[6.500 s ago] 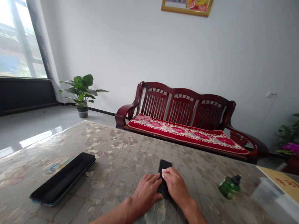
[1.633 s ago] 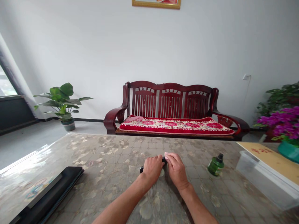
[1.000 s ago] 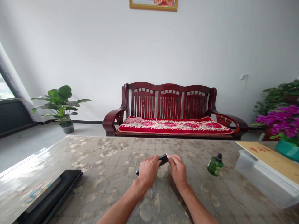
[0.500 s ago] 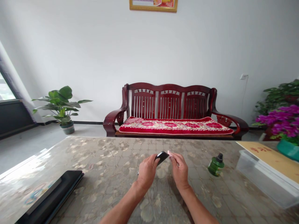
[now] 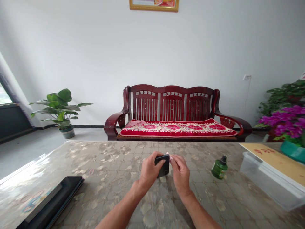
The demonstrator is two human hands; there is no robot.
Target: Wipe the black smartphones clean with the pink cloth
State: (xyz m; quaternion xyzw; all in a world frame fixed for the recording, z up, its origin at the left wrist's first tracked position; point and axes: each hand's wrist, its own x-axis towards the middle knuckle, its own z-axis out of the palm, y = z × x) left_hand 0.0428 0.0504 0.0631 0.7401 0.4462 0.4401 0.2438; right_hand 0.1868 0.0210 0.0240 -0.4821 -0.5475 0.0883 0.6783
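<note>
A black phone (image 5: 163,166) is held up off the patterned table (image 5: 107,171), turned almost on edge toward me. My left hand (image 5: 149,171) grips it, fingers wrapped round its left side. My right hand (image 5: 179,173) is closed just to the right of the phone, pinching a small white wipe (image 5: 169,156) against the phone's upper right corner. Both forearms reach in from the bottom of the view.
A small green bottle (image 5: 218,168) with a black cap stands to the right. A clear plastic box (image 5: 269,184) and a tan board (image 5: 274,160) lie at the right edge. A black flat case (image 5: 54,203) lies at the front left, with coloured rubber bands (image 5: 30,202) beside it. A red wooden bench (image 5: 173,117) stands beyond the table.
The phone lay flat on the table under both hands. My left hand has lifted it and turned it upright, while my right hand keeps the white wipe at its corner.
</note>
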